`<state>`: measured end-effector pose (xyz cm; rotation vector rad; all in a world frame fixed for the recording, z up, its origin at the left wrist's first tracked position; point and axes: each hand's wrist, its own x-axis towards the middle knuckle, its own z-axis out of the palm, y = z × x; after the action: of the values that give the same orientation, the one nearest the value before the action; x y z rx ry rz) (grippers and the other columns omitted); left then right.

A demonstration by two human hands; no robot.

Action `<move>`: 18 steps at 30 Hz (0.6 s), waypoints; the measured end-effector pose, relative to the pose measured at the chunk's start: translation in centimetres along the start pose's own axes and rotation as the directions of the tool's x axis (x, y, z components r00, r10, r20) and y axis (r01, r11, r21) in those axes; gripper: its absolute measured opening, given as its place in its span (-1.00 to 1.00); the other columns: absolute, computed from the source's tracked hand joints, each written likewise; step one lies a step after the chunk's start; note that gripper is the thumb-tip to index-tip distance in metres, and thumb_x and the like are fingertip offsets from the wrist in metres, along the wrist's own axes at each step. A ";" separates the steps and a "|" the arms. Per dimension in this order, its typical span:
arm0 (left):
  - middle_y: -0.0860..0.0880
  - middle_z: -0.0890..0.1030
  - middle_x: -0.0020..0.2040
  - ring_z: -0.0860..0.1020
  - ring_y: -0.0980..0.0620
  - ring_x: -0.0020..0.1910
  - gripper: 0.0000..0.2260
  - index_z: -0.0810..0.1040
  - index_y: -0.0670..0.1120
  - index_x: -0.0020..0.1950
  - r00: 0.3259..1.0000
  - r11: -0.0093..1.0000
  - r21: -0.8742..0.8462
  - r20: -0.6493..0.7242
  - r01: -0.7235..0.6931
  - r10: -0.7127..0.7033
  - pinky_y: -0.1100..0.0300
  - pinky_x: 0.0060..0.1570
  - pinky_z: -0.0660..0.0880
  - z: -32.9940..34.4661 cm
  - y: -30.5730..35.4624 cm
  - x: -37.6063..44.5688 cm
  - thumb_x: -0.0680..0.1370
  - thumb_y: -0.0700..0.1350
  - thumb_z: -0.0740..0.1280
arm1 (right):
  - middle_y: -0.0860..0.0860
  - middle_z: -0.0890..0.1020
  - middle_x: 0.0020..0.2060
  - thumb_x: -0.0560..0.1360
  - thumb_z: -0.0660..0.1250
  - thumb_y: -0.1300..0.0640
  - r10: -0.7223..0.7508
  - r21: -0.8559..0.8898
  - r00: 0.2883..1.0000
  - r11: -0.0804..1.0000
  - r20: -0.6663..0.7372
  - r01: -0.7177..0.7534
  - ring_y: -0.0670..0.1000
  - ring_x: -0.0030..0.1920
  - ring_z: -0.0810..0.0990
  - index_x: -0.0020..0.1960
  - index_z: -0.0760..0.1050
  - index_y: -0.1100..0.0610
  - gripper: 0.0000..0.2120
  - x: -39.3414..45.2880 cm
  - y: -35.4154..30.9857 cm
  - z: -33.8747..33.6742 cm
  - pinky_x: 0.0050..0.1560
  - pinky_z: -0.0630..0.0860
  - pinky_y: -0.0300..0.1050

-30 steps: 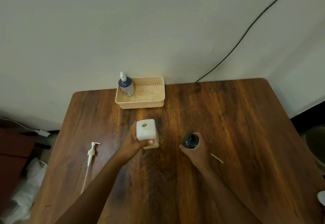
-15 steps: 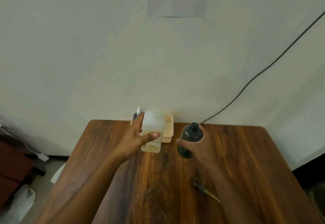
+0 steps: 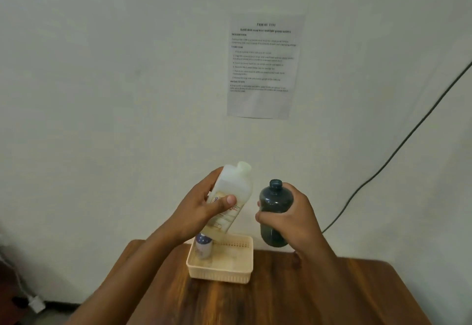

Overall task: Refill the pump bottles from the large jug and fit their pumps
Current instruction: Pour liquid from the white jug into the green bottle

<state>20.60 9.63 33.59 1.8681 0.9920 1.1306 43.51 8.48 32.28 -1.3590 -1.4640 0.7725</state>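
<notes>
Behind jug [image 3: 231, 198], half-hidden bottle [image 3: 203, 245]

We face a pale wall [image 3: 102, 95] with a printed paper sheet [image 3: 264, 67] stuck on it, a black cable [image 3: 398, 151] running down toward the brown wooden table [image 3: 319, 299].
</notes>
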 end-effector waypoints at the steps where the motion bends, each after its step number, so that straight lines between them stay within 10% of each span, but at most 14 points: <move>1: 0.10 0.65 0.15 0.67 0.07 0.10 -0.33 0.39 0.15 0.51 1.000 1.000 0.013 0.007 -0.012 0.012 0.26 -0.06 0.61 -0.3 0.6 0.3 0.43 0.30 0.36 | -0.31 0.63 -0.14 0.06 0.56 -0.05 -0.017 -0.004 1.000 1.000 0.008 0.017 -0.18 -0.12 0.62 0.02 0.52 -0.17 -0.45 0.2 -0.6 -0.3 -0.28 0.49 -0.32; 18: 0.10 0.60 0.18 0.61 0.00 0.12 -0.34 0.38 0.14 0.52 0.959 0.936 0.306 0.268 -0.174 0.091 0.11 0.04 0.66 -3.0 5.9 3.2 0.45 0.29 0.36 | -0.30 0.58 -0.14 0.08 0.55 -0.12 -0.091 -0.125 0.992 0.987 0.083 0.101 -0.14 -0.11 0.61 0.04 0.47 -0.23 -0.44 0.1 -3.2 -3.0 -0.26 0.50 -0.40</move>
<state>20.27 10.38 40.93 2.3104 0.9624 0.8105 45.14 7.59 36.20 -1.3567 -1.6521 0.6844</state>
